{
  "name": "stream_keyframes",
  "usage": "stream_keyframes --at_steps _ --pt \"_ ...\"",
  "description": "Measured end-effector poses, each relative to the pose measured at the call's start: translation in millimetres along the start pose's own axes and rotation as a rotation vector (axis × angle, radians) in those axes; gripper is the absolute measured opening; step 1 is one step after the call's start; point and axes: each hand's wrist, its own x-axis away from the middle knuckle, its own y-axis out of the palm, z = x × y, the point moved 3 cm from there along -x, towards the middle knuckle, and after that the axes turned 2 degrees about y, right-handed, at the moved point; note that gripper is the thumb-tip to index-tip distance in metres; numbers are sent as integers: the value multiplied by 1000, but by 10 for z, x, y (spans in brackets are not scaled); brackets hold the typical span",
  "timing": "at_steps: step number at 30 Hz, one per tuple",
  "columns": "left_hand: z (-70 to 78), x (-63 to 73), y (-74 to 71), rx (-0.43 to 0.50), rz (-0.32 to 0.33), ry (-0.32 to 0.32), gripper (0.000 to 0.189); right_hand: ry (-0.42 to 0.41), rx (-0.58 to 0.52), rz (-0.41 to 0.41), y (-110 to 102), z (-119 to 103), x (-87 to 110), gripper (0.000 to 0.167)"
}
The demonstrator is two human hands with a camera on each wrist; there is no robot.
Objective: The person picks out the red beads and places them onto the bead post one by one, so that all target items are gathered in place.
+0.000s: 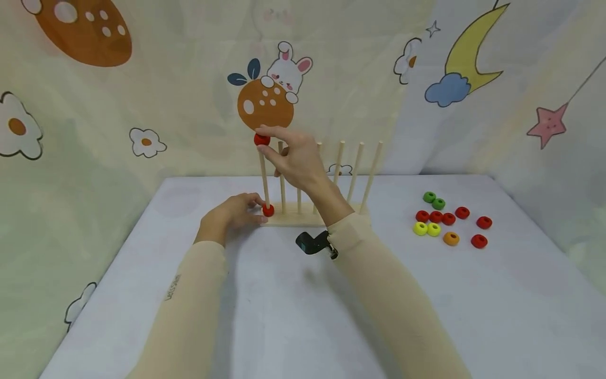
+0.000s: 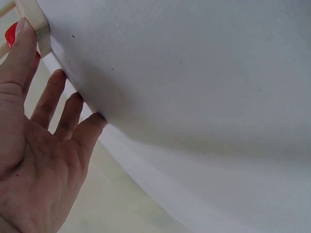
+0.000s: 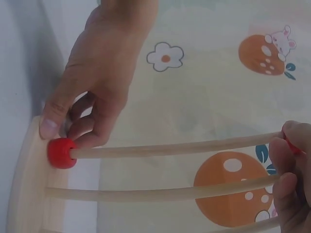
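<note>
Currently, an upper red bead (image 1: 262, 139) is pinched between the thumb and index finger of the right hand (image 1: 300, 158) at the very top of the leftmost peg (image 1: 264, 179); whether the peg's tip has been passed through its hole cannot be told. The lower red bead (image 1: 268, 210) is threaded on the same peg and seated at its foot, against the wooden base (image 1: 303, 219). The near end of that base is gripped by the left hand (image 1: 229, 213), the thumb being placed on one side and the index finger on the other, just beside the lower bead, while the remaining fingers are slightly bent and spread apart. More upright pegs (image 1: 355, 173) are set in a row along the base, partly hidden by the right arm. On the white table (image 1: 284, 326), well apart to the right, loose beads are scattered: two green beads (image 1: 429, 197), six red beads (image 1: 436, 217), two yellow beads (image 1: 420, 228) and an orange bead (image 1: 451, 239). Behind the table, a patterned cloth (image 1: 189, 79) is hung, printed with a rabbit, flowers and a moon.
</note>
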Motion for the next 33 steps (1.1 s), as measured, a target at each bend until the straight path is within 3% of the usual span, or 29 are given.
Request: stream_keyframes --at_steps 7,12,22,33 --pt "40 -36 -27 -46 3 58 45 45 81 -18 -11 -20 -85 32" --pt "30 -43 -21 -38 -22 22 43 77 150 -61 43 -28 -73 39" --pt "-4 -46 -21 -61 -23 51 43 -78 -45 24 -47 -109 46 32" --pt "-27 -62 7 -53 -1 56 45 -229 -7 116 -270 -154 243 27"
